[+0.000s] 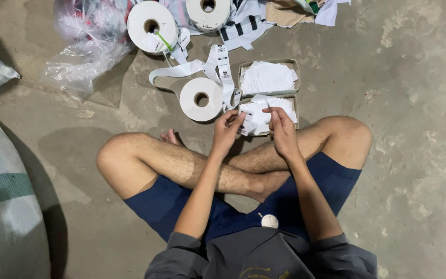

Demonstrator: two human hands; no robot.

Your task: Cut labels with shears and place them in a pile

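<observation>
Left hand [226, 129] and right hand [281, 126] — both pinched shut on a small white label [247, 120] — above the near cardboard tray [295, 103], beside a label roll [201, 99].

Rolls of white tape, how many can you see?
3. One roll lies on the floor just left of the cardboard trays, one roll sits by the plastic bag, one roll is at the top edge. Cloth may hide more.
</observation>
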